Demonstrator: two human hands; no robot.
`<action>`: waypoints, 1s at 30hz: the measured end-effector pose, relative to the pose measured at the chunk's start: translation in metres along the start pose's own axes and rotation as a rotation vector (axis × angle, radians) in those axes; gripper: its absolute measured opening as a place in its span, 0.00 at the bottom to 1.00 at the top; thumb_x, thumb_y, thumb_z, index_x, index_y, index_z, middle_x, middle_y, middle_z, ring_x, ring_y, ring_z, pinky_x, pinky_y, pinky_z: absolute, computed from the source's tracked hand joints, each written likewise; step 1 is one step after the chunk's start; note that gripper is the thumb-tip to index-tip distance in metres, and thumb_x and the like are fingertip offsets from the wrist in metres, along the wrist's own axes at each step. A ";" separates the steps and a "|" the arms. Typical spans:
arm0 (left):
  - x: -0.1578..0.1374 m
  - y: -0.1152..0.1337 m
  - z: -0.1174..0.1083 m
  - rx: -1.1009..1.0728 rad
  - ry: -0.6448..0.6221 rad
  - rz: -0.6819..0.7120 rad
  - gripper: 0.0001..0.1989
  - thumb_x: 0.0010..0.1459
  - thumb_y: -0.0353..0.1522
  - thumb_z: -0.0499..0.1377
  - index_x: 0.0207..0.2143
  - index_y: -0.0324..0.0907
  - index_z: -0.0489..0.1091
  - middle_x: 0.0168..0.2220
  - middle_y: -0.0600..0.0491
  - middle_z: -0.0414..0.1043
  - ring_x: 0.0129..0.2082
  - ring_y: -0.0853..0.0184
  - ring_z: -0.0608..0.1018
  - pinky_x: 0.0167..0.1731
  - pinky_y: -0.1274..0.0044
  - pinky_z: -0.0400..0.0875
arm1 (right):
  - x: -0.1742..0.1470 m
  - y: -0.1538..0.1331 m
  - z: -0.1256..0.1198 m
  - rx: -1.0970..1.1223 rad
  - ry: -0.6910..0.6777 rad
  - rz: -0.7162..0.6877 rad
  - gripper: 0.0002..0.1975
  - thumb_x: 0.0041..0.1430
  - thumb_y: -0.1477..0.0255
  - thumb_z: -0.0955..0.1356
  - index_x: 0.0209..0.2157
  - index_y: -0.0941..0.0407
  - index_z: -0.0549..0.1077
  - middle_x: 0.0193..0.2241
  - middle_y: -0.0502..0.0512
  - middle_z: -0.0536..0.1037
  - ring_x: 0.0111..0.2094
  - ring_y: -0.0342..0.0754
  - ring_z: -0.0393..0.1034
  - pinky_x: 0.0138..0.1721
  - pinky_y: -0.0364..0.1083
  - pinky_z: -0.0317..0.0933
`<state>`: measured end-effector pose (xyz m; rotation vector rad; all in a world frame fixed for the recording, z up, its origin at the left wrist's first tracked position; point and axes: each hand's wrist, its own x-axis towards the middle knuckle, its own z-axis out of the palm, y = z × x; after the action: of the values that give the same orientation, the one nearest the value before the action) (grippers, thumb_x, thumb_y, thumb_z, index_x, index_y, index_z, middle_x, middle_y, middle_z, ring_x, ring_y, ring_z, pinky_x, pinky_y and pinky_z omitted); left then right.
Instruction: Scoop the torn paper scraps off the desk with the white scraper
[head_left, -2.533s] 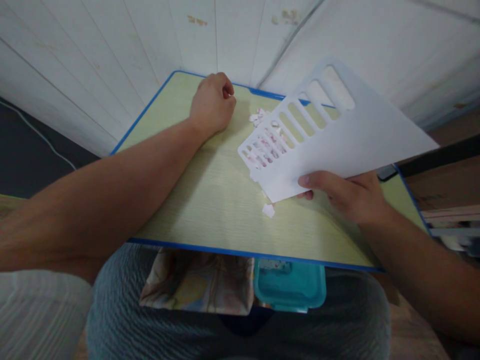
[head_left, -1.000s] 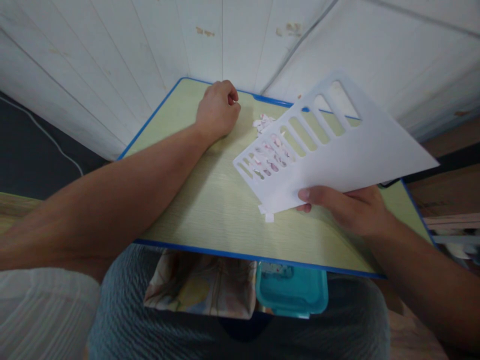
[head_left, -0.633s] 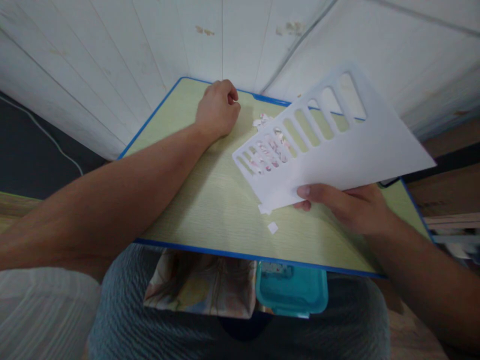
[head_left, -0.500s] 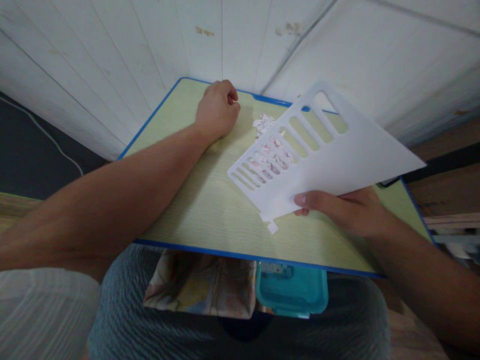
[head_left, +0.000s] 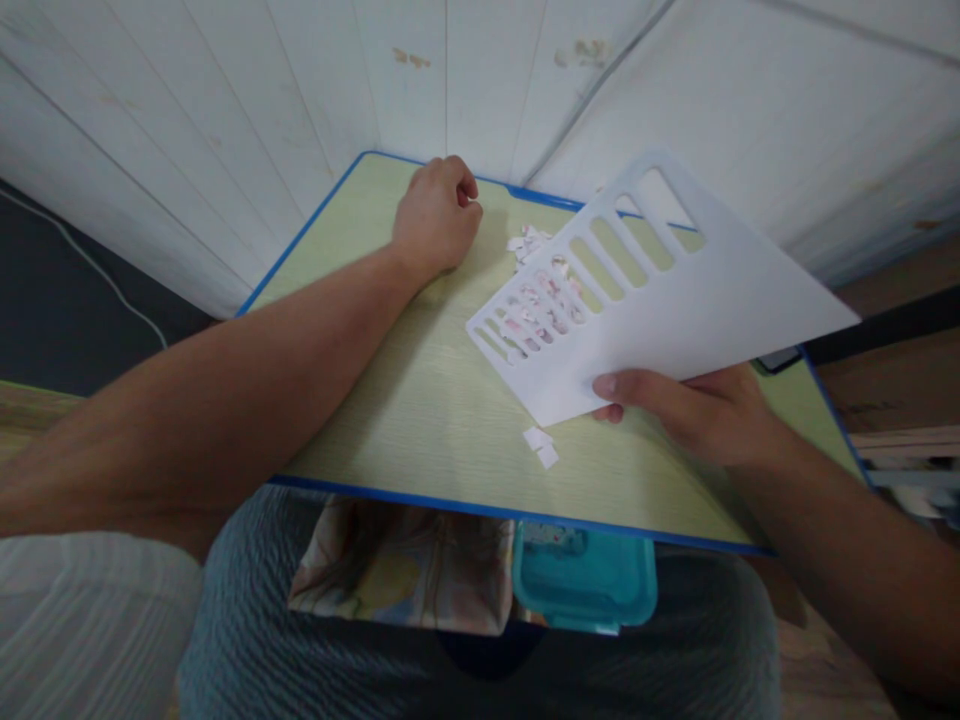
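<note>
My right hand [head_left: 690,405] grips the lower edge of a white sheet with a row of graded rounded slots [head_left: 675,310], thumb on top and fingers underneath. The sheet is tilted above the table, its slotted side towards the upper left. Through some slots I see scraps of paper with pinkish marks [head_left: 547,300], and more white scraps [head_left: 529,243] show beyond its edge. Below the sheet's near corner lie small white paper pieces [head_left: 541,447]. My left hand [head_left: 437,213] rests near the table's back edge, fingers curled into a loose fist, with nothing visible in it.
The pale green table [head_left: 360,410] has a blue rim and stands against a white plank wall [head_left: 315,80]. A teal lidded container [head_left: 592,580] and a patterned cloth item [head_left: 405,565] are under the front edge. A dark object [head_left: 780,360] lies at the right.
The sheet and my right hand have shifted slightly up and to the right. The small paper pieces below its corner are now uncovered. My left hand stays put.
</note>
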<state>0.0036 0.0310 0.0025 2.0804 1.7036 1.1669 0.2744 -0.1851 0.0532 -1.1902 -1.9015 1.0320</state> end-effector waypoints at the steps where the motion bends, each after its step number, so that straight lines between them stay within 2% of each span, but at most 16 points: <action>1: -0.001 0.002 -0.001 0.022 -0.012 -0.004 0.13 0.59 0.29 0.64 0.38 0.61 0.76 0.49 0.56 0.86 0.52 0.53 0.78 0.64 0.58 0.76 | 0.000 0.000 0.000 -0.003 0.003 -0.003 0.18 0.68 0.65 0.82 0.24 0.47 0.82 0.24 0.52 0.85 0.26 0.57 0.82 0.30 0.54 0.78; 6: -0.003 0.010 -0.008 0.140 -0.093 -0.017 0.16 0.68 0.28 0.59 0.49 0.59 0.80 0.58 0.54 0.84 0.57 0.56 0.79 0.67 0.61 0.77 | -0.001 0.001 -0.002 -0.026 -0.036 -0.020 0.15 0.68 0.71 0.79 0.26 0.48 0.82 0.25 0.51 0.86 0.27 0.55 0.83 0.29 0.52 0.78; 11: -0.003 0.010 -0.006 0.187 -0.091 -0.018 0.17 0.72 0.28 0.58 0.55 0.56 0.81 0.60 0.55 0.83 0.57 0.59 0.78 0.66 0.63 0.77 | -0.001 -0.004 0.001 -0.020 -0.064 -0.049 0.15 0.66 0.76 0.76 0.26 0.47 0.83 0.24 0.50 0.86 0.26 0.55 0.84 0.29 0.51 0.78; 16: -0.002 0.009 -0.004 0.173 -0.089 -0.028 0.17 0.71 0.27 0.59 0.54 0.55 0.80 0.59 0.55 0.84 0.55 0.60 0.77 0.65 0.63 0.76 | 0.000 -0.005 0.002 -0.024 -0.036 -0.005 0.15 0.68 0.73 0.77 0.25 0.47 0.82 0.24 0.51 0.86 0.26 0.55 0.83 0.30 0.52 0.78; 20: -0.001 0.008 -0.004 0.143 -0.091 -0.023 0.16 0.72 0.27 0.59 0.54 0.54 0.80 0.59 0.53 0.83 0.55 0.60 0.77 0.65 0.63 0.74 | 0.003 -0.003 0.001 -0.048 0.026 0.054 0.21 0.69 0.67 0.79 0.22 0.47 0.77 0.23 0.53 0.83 0.25 0.56 0.81 0.29 0.53 0.77; 25: -0.001 0.006 -0.003 0.114 -0.089 -0.036 0.18 0.71 0.27 0.60 0.55 0.57 0.80 0.60 0.55 0.84 0.57 0.57 0.77 0.66 0.60 0.73 | 0.004 -0.001 0.002 -0.085 0.068 0.053 0.20 0.68 0.66 0.79 0.21 0.46 0.77 0.23 0.53 0.84 0.26 0.55 0.81 0.30 0.53 0.77; 30: -0.001 0.004 -0.001 0.119 -0.057 -0.005 0.15 0.70 0.25 0.61 0.49 0.56 0.80 0.56 0.53 0.84 0.55 0.57 0.79 0.64 0.62 0.77 | 0.002 -0.001 0.004 -0.114 0.134 0.020 0.21 0.69 0.65 0.79 0.21 0.46 0.77 0.24 0.52 0.84 0.28 0.55 0.81 0.33 0.53 0.78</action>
<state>0.0062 0.0287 0.0053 2.1547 1.7914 1.0183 0.2698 -0.1842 0.0528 -1.3114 -1.8672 0.8423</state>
